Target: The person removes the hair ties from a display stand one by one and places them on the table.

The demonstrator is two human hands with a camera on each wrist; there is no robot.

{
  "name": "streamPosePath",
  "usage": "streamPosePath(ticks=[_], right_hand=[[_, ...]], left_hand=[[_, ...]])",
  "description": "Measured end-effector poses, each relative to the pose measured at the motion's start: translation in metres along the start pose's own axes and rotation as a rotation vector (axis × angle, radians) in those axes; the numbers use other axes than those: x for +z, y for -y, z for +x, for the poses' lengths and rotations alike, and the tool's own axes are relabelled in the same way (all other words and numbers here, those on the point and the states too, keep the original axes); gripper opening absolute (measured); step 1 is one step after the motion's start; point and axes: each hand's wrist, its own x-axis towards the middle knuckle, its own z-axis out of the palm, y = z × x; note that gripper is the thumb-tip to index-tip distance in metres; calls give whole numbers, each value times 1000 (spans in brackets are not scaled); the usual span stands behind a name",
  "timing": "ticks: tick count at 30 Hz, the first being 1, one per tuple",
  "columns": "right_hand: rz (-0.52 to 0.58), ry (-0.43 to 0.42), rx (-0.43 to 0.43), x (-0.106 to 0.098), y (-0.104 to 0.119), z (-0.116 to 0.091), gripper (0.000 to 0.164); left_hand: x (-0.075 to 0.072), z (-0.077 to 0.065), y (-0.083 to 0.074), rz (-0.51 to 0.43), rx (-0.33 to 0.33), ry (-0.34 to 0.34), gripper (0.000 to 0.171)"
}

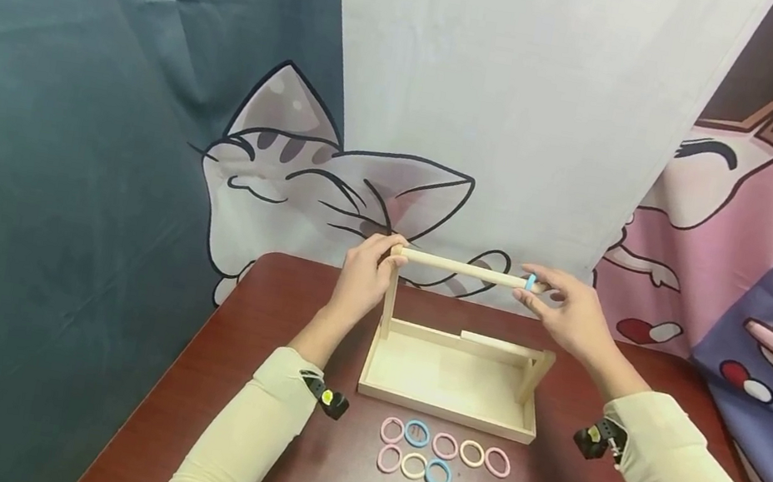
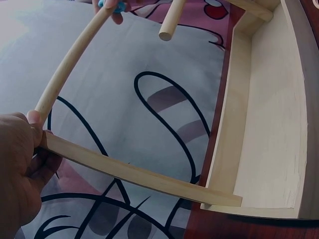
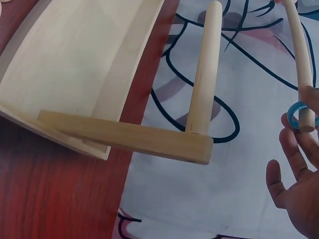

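Note:
My left hand (image 1: pixel 364 275) grips the top of the tall upright (image 2: pixel 129 172) on the left of a shallow wooden tray (image 1: pixel 436 405), where a round rod (image 1: pixel 458 267) joins it and runs out to the right. At the rod's free end my right hand (image 1: pixel 566 307) pinches a blue ring (image 3: pixel 295 115) between thumb and fingers. The ring encircles the rod close to its tip. Below, a shorter upright (image 3: pixel 129 141) on the tray's right carries a second rod (image 3: pixel 205 69), which points left and bears no ring.
On the table (image 1: pixel 220 383) in front of the tray lie several loose rings in two rows, among them a pink ring (image 1: pixel 497 462), a cream ring (image 1: pixel 414 466) and a blue ring (image 1: pixel 438 474). A printed curtain (image 1: pixel 540 131) hangs behind the table.

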Motion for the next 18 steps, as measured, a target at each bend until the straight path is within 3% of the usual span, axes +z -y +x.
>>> streamPosePath(ticks=[6, 13, 18], right_hand=[[-37, -25, -54, -4, -1, 0, 45], [-76, -23, -42, -17, -8, -14, 45], [-92, -18, -78, -22, -13, -21, 40]], left_hand=[[-6, 4, 1, 4, 16, -19, 29], [-1, 5, -2, 1, 15, -5, 31], [1, 1, 0, -8, 8, 6, 31]])
